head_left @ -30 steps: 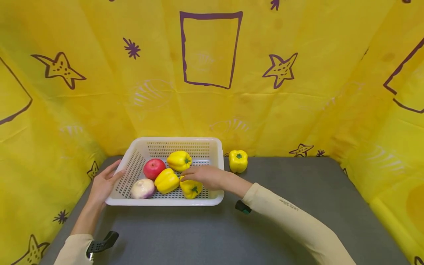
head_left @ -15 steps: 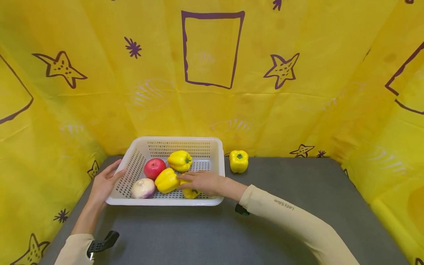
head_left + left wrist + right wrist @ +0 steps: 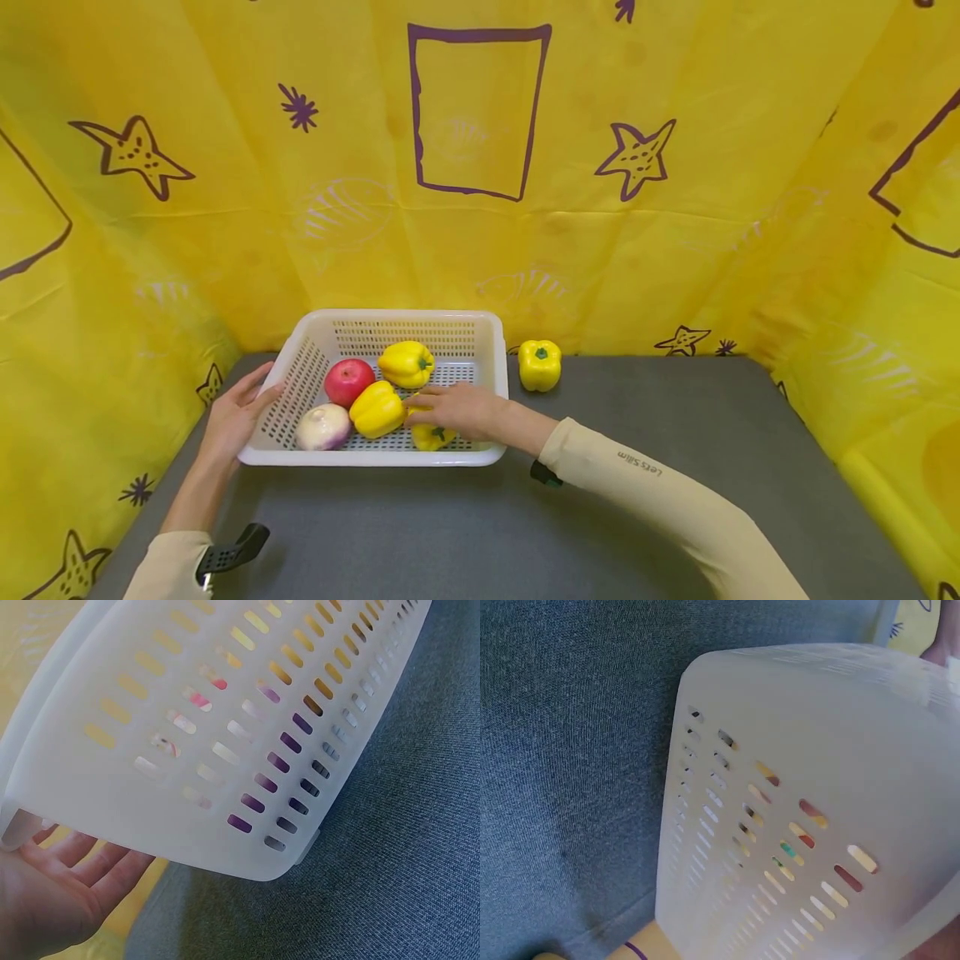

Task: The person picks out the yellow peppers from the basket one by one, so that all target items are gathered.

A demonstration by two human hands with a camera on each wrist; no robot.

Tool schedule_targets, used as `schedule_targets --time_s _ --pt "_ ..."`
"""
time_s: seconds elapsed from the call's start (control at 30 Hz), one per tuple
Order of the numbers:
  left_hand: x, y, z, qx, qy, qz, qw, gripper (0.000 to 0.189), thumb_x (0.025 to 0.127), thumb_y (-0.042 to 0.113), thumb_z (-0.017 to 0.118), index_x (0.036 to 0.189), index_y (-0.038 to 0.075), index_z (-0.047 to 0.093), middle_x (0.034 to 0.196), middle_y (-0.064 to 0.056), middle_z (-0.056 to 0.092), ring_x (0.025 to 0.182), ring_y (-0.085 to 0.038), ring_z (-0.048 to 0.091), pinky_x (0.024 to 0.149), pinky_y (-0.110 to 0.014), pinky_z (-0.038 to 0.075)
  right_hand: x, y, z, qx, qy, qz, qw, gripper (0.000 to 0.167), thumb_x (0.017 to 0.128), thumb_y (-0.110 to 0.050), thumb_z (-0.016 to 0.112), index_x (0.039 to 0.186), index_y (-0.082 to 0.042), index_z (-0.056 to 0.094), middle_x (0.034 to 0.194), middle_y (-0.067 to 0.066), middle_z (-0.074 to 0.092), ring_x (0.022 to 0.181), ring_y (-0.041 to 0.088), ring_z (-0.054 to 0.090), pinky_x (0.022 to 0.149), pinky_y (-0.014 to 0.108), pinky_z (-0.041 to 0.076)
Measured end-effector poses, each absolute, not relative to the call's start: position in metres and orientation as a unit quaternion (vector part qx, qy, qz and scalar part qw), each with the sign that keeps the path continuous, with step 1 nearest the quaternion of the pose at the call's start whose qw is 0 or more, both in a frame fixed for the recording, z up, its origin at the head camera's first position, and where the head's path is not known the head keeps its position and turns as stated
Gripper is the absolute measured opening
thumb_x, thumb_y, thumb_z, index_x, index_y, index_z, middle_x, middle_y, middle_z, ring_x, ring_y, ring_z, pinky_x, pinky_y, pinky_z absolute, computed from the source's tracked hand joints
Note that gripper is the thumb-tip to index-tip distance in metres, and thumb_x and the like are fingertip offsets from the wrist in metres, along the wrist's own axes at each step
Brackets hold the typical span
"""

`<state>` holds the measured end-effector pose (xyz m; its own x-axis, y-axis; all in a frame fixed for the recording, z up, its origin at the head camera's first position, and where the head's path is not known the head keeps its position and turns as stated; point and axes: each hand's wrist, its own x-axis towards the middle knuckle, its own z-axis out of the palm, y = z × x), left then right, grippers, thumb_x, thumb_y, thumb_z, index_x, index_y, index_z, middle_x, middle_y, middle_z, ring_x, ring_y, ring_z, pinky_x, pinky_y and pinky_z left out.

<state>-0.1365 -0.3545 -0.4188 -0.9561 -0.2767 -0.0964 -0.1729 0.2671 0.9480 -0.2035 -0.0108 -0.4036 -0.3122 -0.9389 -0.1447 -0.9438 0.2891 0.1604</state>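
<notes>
A white plastic basket (image 3: 367,458) stands on the table. My left hand (image 3: 238,415) holds its left end, thumb over the rim and fingers outside; the left wrist view shows those fingers behind the basket wall (image 3: 150,825). Inside, my right hand (image 3: 467,410) lies over a yellow bell pepper (image 3: 429,439) at the front right, its fingers bent over the top and left side. The palm covers much of that pepper. Next to it sits another yellow bell pepper (image 3: 377,410), with a third pepper (image 3: 406,364) behind. A red apple (image 3: 349,382) and a white-and-purple turnip (image 3: 324,427) lie on the left.
One more yellow bell pepper (image 3: 539,367) stands on the dark grey table (image 3: 645,417), just right of the basket near the back. A yellow cloth wall (image 3: 480,267) with purple drawings rises behind and on both sides.
My right hand has shifted slightly down and forward over the front-right pepper, covering more of it, and its stem has turned a little. My left hand and the basket have stayed put.
</notes>
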Motion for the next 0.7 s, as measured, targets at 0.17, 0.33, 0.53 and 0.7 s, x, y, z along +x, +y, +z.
schedule_targets --time_s 0.17,0.33,0.53,0.7 --pt "-0.136 -0.355 -0.419 0.146 -0.793 -0.591 0.041 0.073 0.094 0.038 0.065 0.154 0.012 0.032 0.094 0.028 0.063 0.08 -0.003 0.068 0.065 -0.029 0.058 -0.202 -0.003 -0.394 -0.574 0.816 0.05 0.035 0.07 0.087 0.007 0.066 0.146 -0.024 0.046 0.151 -0.002 0.042 0.138 0.017 0.039 0.096 0.03 0.049" --pt "-0.137 -0.356 -0.418 0.156 -0.795 -0.584 0.041 0.073 0.094 0.04 0.064 0.154 0.013 0.032 0.095 0.027 0.063 0.078 -0.004 0.068 0.065 -0.03 0.058 -0.206 0.009 -0.382 -0.553 0.833 -0.004 0.036 0.078 0.079 0.009 0.07 0.146 -0.02 0.043 0.149 0.001 0.043 0.135 0.017 0.042 0.101 0.031 0.046" --pt "-0.138 -0.356 -0.419 0.158 -0.787 -0.595 0.03 0.073 0.094 0.039 0.065 0.154 0.014 0.031 0.093 0.028 0.063 0.079 -0.004 0.068 0.065 -0.03 0.058 -0.209 0.019 -0.378 -0.538 0.842 -0.039 0.03 0.077 0.079 0.003 0.073 0.147 -0.017 0.042 0.152 0.007 0.038 0.137 0.021 0.04 0.103 0.034 0.045" --pt "-0.137 -0.354 -0.42 0.16 -0.79 -0.591 0.034 0.074 0.094 0.04 0.065 0.154 0.013 0.031 0.093 0.028 0.063 0.078 -0.003 0.068 0.065 -0.03 0.058 -0.208 0.024 -0.381 -0.539 0.84 -0.067 0.005 0.072 0.08 0.0 0.075 0.144 -0.016 0.045 0.147 0.007 0.04 0.13 0.021 0.046 0.101 0.033 0.047"
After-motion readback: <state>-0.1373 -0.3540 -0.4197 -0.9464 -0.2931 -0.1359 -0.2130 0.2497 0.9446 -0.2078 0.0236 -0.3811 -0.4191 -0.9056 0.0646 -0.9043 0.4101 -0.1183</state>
